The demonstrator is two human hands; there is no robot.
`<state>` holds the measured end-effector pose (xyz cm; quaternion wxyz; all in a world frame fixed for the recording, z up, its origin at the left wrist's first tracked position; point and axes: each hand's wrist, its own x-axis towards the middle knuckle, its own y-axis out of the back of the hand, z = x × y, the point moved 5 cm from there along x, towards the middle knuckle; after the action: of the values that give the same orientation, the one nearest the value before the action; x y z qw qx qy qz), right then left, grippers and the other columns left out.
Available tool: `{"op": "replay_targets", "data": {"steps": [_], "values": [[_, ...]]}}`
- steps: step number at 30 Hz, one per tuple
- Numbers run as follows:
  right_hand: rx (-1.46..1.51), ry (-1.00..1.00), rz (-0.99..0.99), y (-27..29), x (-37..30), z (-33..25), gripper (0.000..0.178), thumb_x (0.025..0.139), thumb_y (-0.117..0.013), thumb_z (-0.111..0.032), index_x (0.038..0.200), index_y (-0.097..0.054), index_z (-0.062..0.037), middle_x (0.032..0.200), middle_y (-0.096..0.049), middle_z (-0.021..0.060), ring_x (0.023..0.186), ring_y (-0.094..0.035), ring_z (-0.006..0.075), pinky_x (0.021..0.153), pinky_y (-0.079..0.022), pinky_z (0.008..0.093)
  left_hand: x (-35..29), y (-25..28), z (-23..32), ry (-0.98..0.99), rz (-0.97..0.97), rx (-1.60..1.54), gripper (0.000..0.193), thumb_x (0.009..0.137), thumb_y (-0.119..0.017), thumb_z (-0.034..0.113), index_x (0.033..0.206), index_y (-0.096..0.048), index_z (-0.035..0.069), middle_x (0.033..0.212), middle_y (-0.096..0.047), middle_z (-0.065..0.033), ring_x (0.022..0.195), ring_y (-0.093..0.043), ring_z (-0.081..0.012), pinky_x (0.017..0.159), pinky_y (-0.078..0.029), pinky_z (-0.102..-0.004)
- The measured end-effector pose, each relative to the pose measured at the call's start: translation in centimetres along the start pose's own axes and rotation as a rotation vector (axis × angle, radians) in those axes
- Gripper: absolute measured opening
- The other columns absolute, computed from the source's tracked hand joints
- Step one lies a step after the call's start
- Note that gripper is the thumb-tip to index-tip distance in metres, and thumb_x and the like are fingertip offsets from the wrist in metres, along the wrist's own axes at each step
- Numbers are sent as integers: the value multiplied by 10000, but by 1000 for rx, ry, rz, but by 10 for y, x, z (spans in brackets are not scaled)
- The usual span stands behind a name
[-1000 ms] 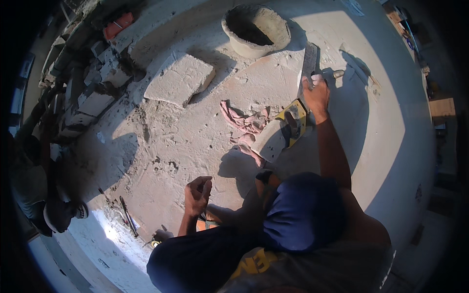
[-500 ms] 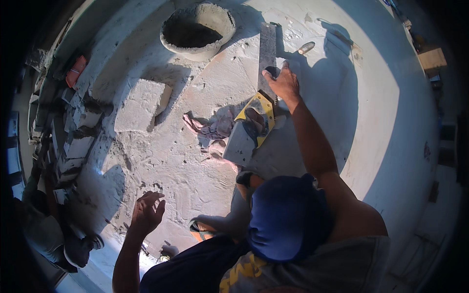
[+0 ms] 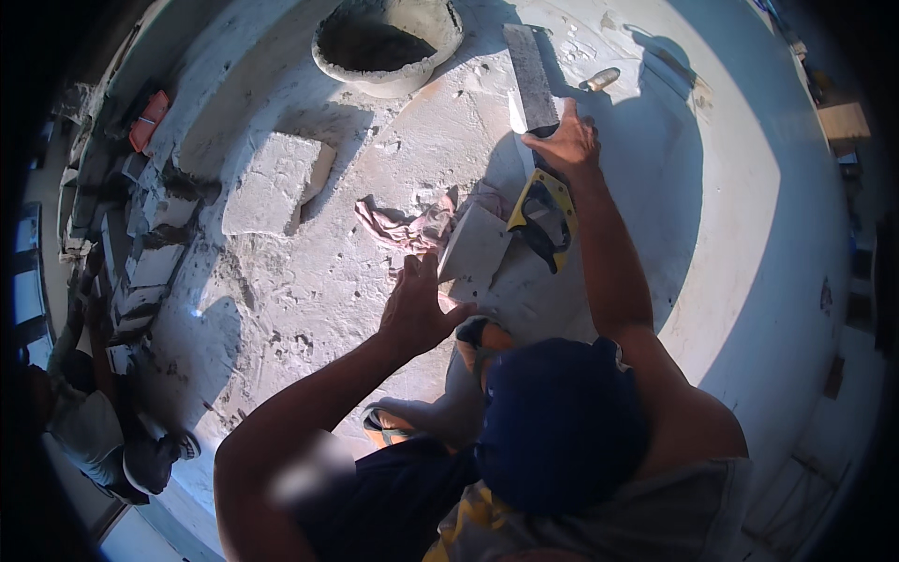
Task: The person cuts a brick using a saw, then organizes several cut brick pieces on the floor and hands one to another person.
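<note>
My right hand [image 3: 569, 145] is closed around the wide grey blade of a hand saw [image 3: 531, 77], thumb on one side and fingers on the other. The saw's yellow and black handle [image 3: 546, 223] lies below that hand, toward me. Left of the handle is a pale block [image 3: 479, 245] on the dusty floor. My left hand [image 3: 412, 304] is at the block's near left end, thumb and fingers spread apart; whether it touches the block I cannot tell. A crumpled pinkish cloth [image 3: 407, 227] lies just beyond my left fingers.
A mortar-crusted tub [image 3: 389, 80] with dark contents stands at the far side. Another pale block [image 3: 273, 187] sits to the left. A small pale cylindrical object [image 3: 604, 79] lies at far right. Stacked blocks [image 3: 154, 267] and another person [image 3: 89, 426] are along the left.
My left hand has moved right and forward to the pale block. The saw has swung: its handle has shifted right with my right hand, uncovering the block.
</note>
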<state>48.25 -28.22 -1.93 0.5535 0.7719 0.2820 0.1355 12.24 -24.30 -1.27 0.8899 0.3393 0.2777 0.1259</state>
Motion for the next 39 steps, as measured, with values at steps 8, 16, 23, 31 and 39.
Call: {"op": "replay_targets", "data": {"steps": [8,16,23,31,39], "values": [[-95,197,142,4,-24,4,889,722,-945,-324,1456,-543,-22,1448,-584,260,1369,-554,429,1107,-484,508,35,-29,13,7,14,-70,1300,734,-922,391,1637,-91,-36,1441,-416,-338,1297,-525,-512,1074,-487,-566],[-482,765,-405,-55,-137,-15,560,754,-872,-174,1251,-634,-77,1183,-690,199,1197,-650,410,1038,-506,500,27,18,-34,-66,-81,-206,908,676,-920,343,1324,-416,-44,1150,-637,-286,1072,-678,-442,934,-561,-488],[-287,564,-626,-51,-111,-33,554,819,-807,-135,1327,-601,-56,1165,-694,213,1145,-664,411,1003,-521,493,-96,81,-164,111,185,14,1040,683,-879,310,1492,-341,-60,1259,-600,-278,1188,-615,-449,1027,-526,-505],[276,641,-983,-46,-132,-198,414,1036,-666,-280,1346,-578,-20,1054,-701,212,735,-741,290,692,-579,416,-183,68,-270,215,504,146,1046,721,-858,382,1531,-374,-69,1330,-582,-258,1240,-594,-430,1083,-468,-509],[365,601,-1265,-148,-151,-331,470,1037,-680,-291,1351,-518,19,1154,-649,207,667,-727,226,548,-613,322,-159,70,-245,555,413,-21,1130,760,-799,533,1623,-294,5,1403,-582,-300,1297,-599,-451,1120,-486,-498]]}}
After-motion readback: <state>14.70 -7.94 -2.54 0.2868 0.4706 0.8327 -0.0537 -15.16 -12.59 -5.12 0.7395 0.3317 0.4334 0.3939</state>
